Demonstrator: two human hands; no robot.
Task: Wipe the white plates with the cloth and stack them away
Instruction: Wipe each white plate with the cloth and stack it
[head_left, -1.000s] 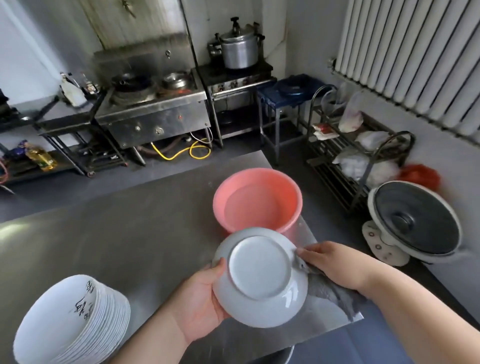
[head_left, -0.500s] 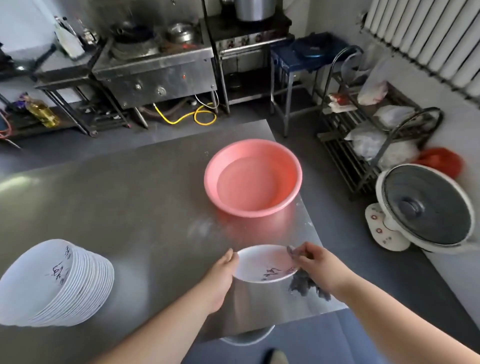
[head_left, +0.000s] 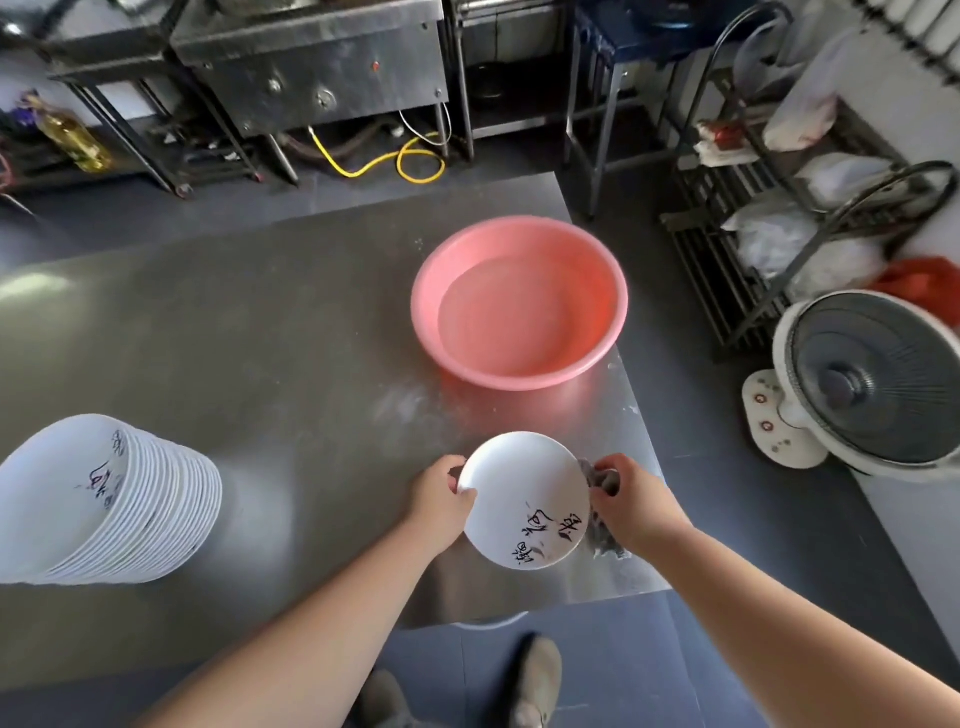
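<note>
A white plate (head_left: 514, 488) with black writing faces up toward me, held over the near right part of the steel table (head_left: 270, 332). My left hand (head_left: 439, 493) grips its left rim. My right hand (head_left: 631, 499) holds a grey cloth (head_left: 602, 540) bunched against the plate's right rim; most of the cloth hangs behind the plate and hand. A leaning stack of several white plates (head_left: 109, 499) with the same writing stands at the table's near left.
A pink basin (head_left: 519, 301) sits on the table beyond the plate. To the right on the floor stand a white fan (head_left: 872, 384) and a wire rack (head_left: 779, 218) with bags. Stoves and shelving line the far wall.
The plate went from underside-up to face-up and now tilts toward me. Both hands kept their hold on its rims. My view has dropped lower over the table.
</note>
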